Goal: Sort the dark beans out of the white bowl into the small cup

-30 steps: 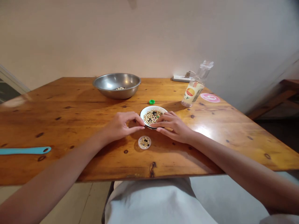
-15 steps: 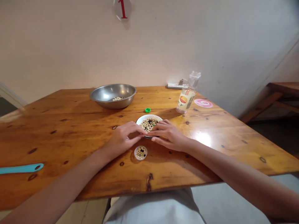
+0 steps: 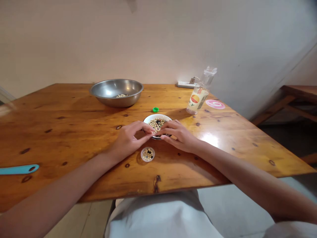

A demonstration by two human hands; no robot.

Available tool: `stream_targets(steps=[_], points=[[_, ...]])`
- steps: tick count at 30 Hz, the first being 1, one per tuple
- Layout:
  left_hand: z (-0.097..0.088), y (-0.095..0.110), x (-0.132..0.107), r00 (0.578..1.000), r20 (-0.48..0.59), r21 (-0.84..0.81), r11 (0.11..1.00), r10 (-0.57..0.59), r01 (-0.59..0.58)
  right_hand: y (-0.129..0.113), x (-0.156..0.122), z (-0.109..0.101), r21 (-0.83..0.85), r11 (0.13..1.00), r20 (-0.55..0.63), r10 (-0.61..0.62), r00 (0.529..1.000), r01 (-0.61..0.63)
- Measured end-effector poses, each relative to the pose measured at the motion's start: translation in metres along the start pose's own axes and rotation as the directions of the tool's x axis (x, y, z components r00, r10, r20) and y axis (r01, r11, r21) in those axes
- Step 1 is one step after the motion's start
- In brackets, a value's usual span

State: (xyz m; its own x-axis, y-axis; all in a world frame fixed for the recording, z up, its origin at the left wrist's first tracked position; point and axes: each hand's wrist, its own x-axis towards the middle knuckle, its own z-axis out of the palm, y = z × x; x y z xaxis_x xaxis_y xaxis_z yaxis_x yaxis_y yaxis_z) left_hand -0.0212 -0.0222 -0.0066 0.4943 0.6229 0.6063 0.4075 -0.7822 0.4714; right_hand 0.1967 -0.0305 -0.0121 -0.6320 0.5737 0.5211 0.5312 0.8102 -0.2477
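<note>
A small white bowl (image 3: 158,117) of mixed pale and dark beans sits mid-table. My left hand (image 3: 130,138) rests at the bowl's near-left rim, thumb and fingers pinched together; what they pinch is too small to see. My right hand (image 3: 179,135) lies at the bowl's near-right rim, fingers bent and pressed to the rim. The two hands' fingertips almost meet in front of the bowl. A little clear lid (image 3: 148,154) holding several beans lies just below my hands.
A steel bowl (image 3: 116,92) with a few beans stands at the back left. A green cap (image 3: 155,109), an open clear bottle (image 3: 199,96), a pink sticker (image 3: 215,104) and a power strip (image 3: 187,85) lie behind. A teal handle (image 3: 17,169) lies far left. The wooden table (image 3: 61,132) ends near me.
My fingertips have drawn closer together at the bowl's near rim. The view shifted with my head; the objects on the table stayed put.
</note>
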Motion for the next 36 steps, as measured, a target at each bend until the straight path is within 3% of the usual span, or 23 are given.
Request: stream_targets(steps=[8,14,18,20,29,36], points=[[-0.002,0.0,0.001,0.996,0.063,-0.011,0.998,0.066,-0.065,0.0,-0.001,0.001,-0.022,0.999,0.011,-0.027,1.0,0.027],[-0.02,0.016,-0.002,0.989,0.057,0.022,0.99,0.137,-0.139,0.0,-0.001,-0.001,0.0,1.0,0.019,-0.019,1.0,0.019],[-0.031,0.017,-0.004,0.926,0.296,0.083,0.959,0.234,-0.269,-0.001,-0.001,-0.002,0.018,1.0,0.023,-0.026,0.999,0.026],[-0.034,0.013,-0.003,0.893,0.392,0.137,0.946,0.221,-0.294,-0.001,-0.001,-0.003,0.018,1.0,0.028,-0.019,0.999,0.018],[-0.029,0.006,-0.002,0.88,0.472,0.27,0.942,0.051,-0.199,-0.002,-0.001,-0.002,0.012,1.0,0.017,-0.014,1.0,0.014],[-0.019,0.002,-0.003,0.879,0.476,0.191,0.98,-0.036,-0.063,-0.001,-0.002,-0.002,0.011,1.0,0.028,-0.005,1.0,0.004]])
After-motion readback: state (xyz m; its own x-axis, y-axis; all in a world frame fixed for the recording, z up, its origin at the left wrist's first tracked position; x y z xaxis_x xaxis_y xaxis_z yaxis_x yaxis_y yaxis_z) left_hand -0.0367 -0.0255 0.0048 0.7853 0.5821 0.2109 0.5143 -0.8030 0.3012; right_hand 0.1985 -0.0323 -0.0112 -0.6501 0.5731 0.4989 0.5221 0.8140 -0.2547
